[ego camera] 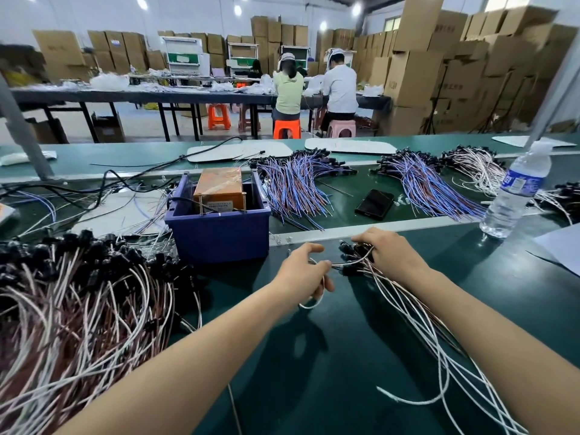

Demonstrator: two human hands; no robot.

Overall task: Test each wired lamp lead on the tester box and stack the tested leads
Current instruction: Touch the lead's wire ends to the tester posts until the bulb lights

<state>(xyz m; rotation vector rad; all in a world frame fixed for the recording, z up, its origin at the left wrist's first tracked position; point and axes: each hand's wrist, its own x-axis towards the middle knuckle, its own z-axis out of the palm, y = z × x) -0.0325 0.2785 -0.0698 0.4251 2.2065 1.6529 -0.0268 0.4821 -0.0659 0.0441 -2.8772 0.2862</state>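
One lamp lead [348, 263] pinched in left hand [306, 270] fingers, long axis 3-to-9 o'clock, far end under right hand [387, 255] curled on small bundle [405, 306]; tester box [218, 189], likely next stop, at 11 o'clock across tabletop [314, 372], nearer left hand.

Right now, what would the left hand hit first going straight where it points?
Probably the bundle of leads under the right hand; the left hand points toward it, though depth is unclear.
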